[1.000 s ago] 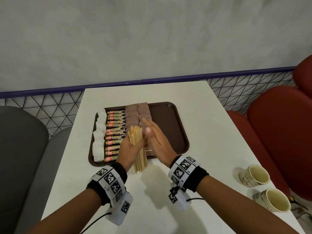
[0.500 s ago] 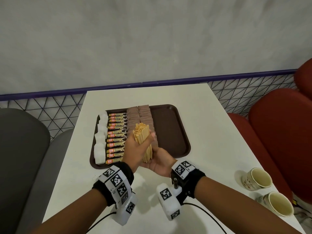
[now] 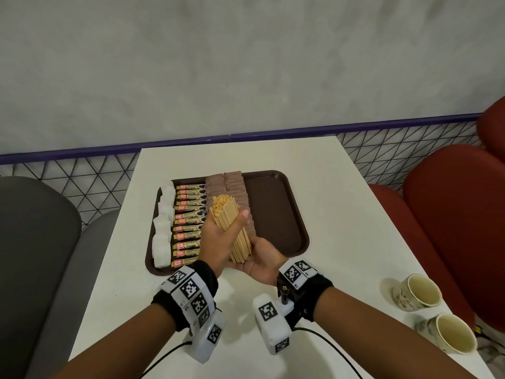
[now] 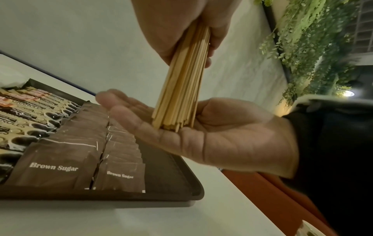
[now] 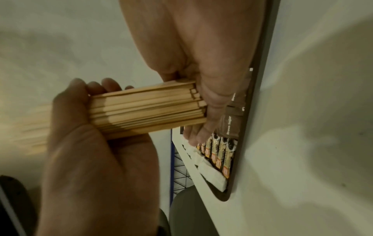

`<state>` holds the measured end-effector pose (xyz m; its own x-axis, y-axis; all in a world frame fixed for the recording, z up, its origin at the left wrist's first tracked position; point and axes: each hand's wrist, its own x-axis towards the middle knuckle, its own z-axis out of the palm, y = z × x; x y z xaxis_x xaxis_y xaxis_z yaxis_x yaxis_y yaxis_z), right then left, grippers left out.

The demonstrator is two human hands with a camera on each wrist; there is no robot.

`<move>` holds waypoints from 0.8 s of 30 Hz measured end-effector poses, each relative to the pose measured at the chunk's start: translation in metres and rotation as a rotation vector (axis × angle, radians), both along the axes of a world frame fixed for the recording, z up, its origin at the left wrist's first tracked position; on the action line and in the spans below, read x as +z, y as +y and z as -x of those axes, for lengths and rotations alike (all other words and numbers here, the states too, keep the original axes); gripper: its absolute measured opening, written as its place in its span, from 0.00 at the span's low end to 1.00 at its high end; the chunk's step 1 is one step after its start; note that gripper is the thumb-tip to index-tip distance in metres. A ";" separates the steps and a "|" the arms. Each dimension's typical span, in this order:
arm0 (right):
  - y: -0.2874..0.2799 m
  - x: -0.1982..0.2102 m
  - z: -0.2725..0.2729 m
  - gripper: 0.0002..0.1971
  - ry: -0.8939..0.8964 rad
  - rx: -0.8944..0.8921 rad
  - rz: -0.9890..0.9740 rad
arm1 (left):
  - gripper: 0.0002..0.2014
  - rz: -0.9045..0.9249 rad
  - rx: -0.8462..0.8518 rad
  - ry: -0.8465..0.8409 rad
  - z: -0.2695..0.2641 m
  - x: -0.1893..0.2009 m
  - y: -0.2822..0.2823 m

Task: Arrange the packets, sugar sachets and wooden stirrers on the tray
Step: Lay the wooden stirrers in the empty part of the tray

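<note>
A thick bundle of wooden stirrers (image 3: 228, 217) (image 4: 181, 79) (image 5: 145, 111) is gripped round its middle by my left hand (image 3: 216, 239) (image 4: 177, 24) (image 5: 90, 159), tilted up over the near edge of the brown tray (image 3: 276, 214). My right hand (image 3: 262, 265) (image 4: 222, 135) (image 5: 201, 47) lies flat, palm up, against the bundle's lower ends. On the tray lie a column of white sachets (image 3: 164, 225), a column of coffee granule packets (image 3: 188, 222) and two columns of brown sugar sachets (image 3: 232, 184) (image 4: 60, 159). The tray's right part is bare.
The tray sits on a white table (image 3: 341, 242). Two paper cups (image 3: 418, 292) (image 3: 451, 335) stand at the table's near right edge. Red seats (image 3: 451, 214) are on the right, a grey seat (image 3: 32, 242) on the left, a wall behind.
My right hand has turned from pressing the bundle's side to lying palm up under its lower ends. My left hand has raised the bundle and drawn it nearer.
</note>
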<state>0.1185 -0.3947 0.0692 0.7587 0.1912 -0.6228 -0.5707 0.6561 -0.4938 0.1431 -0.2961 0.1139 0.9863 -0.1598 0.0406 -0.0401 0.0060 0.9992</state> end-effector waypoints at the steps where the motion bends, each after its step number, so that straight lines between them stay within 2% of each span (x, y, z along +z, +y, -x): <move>1: 0.001 -0.001 0.001 0.23 -0.005 0.007 -0.010 | 0.07 0.000 0.000 0.006 -0.001 0.000 0.000; 7: 0.002 0.004 0.003 0.21 -0.079 0.036 -0.062 | 0.08 -0.022 0.016 0.012 -0.006 -0.004 0.002; 10: -0.001 0.003 0.005 0.21 -0.123 0.061 -0.048 | 0.12 0.013 0.027 0.050 -0.012 -0.004 0.002; 16: -0.022 0.006 0.009 0.16 -0.258 0.286 0.099 | 0.05 0.036 -0.062 0.167 -0.022 -0.008 0.003; 20: -0.021 0.001 0.006 0.17 -0.385 0.466 0.422 | 0.04 0.030 -0.077 0.229 -0.028 -0.016 -0.005; 24: -0.018 -0.010 0.004 0.08 -0.392 0.374 0.576 | 0.03 0.085 -0.097 0.302 -0.033 -0.021 -0.016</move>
<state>0.1142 -0.4130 0.0589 0.8925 0.2054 -0.4016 -0.4168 0.0350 -0.9083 0.1760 -0.3117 0.0931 0.9361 -0.2623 -0.2341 0.2628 0.0796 0.9616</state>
